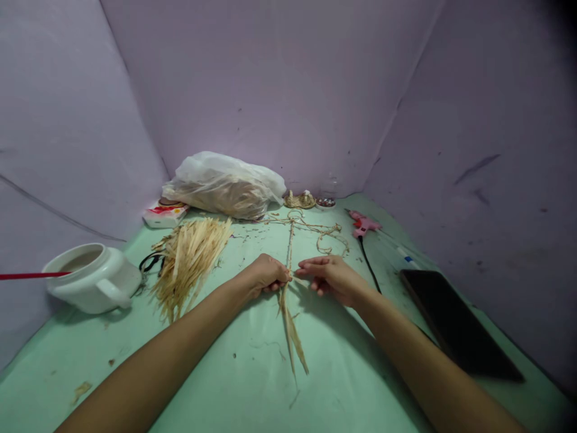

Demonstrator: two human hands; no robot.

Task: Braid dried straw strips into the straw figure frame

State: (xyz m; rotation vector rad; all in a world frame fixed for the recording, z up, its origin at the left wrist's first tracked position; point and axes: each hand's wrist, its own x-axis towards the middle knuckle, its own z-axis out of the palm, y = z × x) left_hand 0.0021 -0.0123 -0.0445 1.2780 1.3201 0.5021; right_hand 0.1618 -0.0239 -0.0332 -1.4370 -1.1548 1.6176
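Note:
A thin braided straw cord (291, 243) runs from the far part of the table toward me. My left hand (268, 275) is closed around its near end, with loose straw strips (291, 331) hanging below the fist onto the green surface. Just to the right, my right hand (331, 276) has its fingers close together around a short pale straw strand (301, 281) that sticks out from the braid. Its index finger points toward the cord. The exact grip of the fingertips is partly hidden. Farther back, the cord lies in loose loops (333, 237).
A bundle of dry straw strips (193, 258) and a white pot (97, 276) are on the left. Behind lie a filled plastic bag (225, 183), a white-red box (166, 215) and a small woven piece (300, 199). A pink glue gun (364, 224) and a dark tablet (455, 325) lie right.

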